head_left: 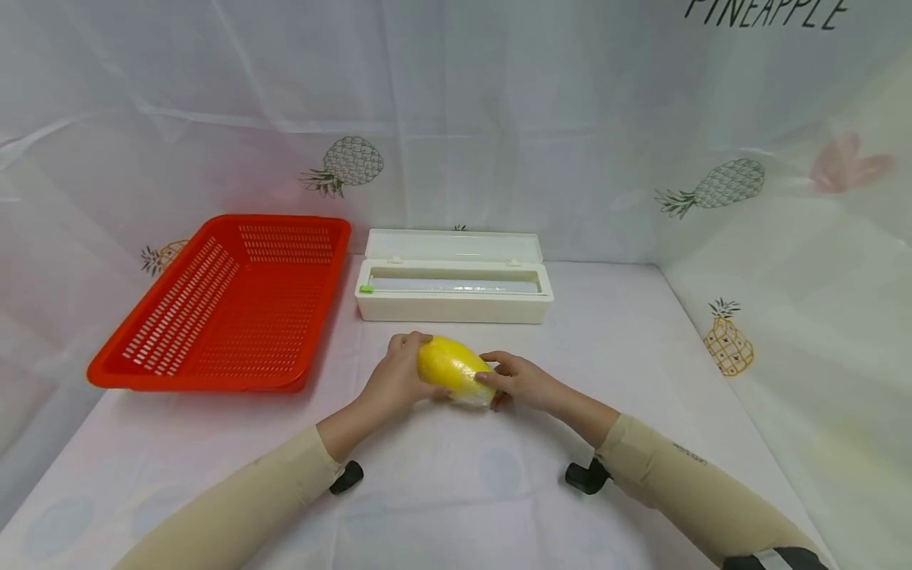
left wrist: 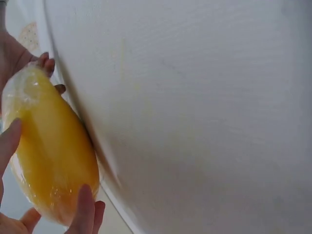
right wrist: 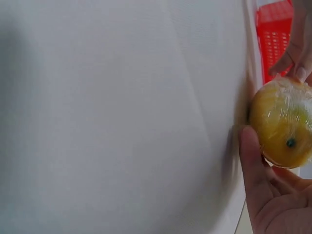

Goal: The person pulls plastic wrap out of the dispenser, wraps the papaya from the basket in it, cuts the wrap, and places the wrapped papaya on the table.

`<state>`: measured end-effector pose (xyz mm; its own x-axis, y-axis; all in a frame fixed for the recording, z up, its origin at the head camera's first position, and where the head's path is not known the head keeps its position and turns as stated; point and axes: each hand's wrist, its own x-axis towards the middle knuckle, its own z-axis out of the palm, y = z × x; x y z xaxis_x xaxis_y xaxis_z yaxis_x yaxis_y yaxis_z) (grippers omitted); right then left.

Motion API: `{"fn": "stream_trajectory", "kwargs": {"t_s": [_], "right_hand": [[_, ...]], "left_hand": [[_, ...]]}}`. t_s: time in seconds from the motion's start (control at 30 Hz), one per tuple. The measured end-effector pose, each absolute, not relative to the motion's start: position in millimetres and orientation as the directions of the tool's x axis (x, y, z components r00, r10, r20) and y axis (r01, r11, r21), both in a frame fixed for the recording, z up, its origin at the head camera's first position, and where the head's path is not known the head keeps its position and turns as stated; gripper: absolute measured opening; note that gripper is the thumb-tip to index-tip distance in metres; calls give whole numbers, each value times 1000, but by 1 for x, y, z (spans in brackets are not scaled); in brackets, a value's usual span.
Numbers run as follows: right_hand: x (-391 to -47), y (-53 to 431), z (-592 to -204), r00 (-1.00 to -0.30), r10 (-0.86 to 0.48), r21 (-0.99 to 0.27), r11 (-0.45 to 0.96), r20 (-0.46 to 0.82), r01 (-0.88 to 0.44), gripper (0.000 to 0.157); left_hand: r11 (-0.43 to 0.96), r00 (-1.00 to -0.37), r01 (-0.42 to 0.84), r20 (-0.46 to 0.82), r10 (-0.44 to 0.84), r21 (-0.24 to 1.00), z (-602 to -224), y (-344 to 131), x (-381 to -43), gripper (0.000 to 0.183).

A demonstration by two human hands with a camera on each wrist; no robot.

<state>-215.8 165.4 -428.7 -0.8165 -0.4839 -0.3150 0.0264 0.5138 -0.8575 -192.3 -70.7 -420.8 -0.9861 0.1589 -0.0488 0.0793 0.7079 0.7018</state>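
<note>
A smooth, oval yellow fruit [head_left: 454, 366], wrapped in clear cling film, is between both hands low over the table. My left hand [head_left: 399, 370] grips its left end, with fingers along the far side and thumb along the near side. At the other end, my right hand [head_left: 526, 383] holds the fruit with curled fingers and thumb. Loose, crinkled film gathers at the narrower end of the fruit [left wrist: 53, 151] in the left wrist view. In the right wrist view, a small dark spot shows on the end of the fruit [right wrist: 282, 122], near the right thumb.
Behind the hands stands a white cling film dispenser [head_left: 456, 309], its lid [head_left: 454, 245] raised and a green slider [head_left: 366, 289] at its left. A red plastic basket [head_left: 306, 360] sits to the left. Pineapple-printed cloth [head_left: 534, 158] hangs at the back and right.
</note>
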Motion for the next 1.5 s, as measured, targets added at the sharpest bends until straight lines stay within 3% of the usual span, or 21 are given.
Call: {"fn": "stream_trajectory", "kwargs": {"t_s": [0.17,0.4,0.57,0.67,0.83,1.1,1.5], "right_hand": [[-210,166,-432,-832,-480,-880,474,-276,18,57],[-213,166,-426,-896,-398,-859,511,-197,-38,59],[-221,167,-421,-928,-353,-851,518,-116,-90,61],[-226,168,-420,-937,-338,-870,484,-86,-95,54],[-235,169,-424,-938,-337,-903,423,-83,-72,47],[-247,172,-434,-906,-422,-923,356,-21,-144,62],[-246,172,-436,-895,-446,-849,470,9,-242,59]], "left_hand": [[645,-980,65,-74,187,761,-418,-76,-192,78],[459,-978,-73,-153,141,885,-410,-85,-205,61],[375,-983,-38,-103,154,926,-408,-88,-215,55],[347,-984,-12,-74,165,938,-409,-89,-220,46],[392,-983,6,-65,169,920,-416,-91,-225,48],[503,-972,30,-92,216,864,-424,-92,-230,66],[568,-956,110,-70,286,816,-422,-88,-233,68]]}}
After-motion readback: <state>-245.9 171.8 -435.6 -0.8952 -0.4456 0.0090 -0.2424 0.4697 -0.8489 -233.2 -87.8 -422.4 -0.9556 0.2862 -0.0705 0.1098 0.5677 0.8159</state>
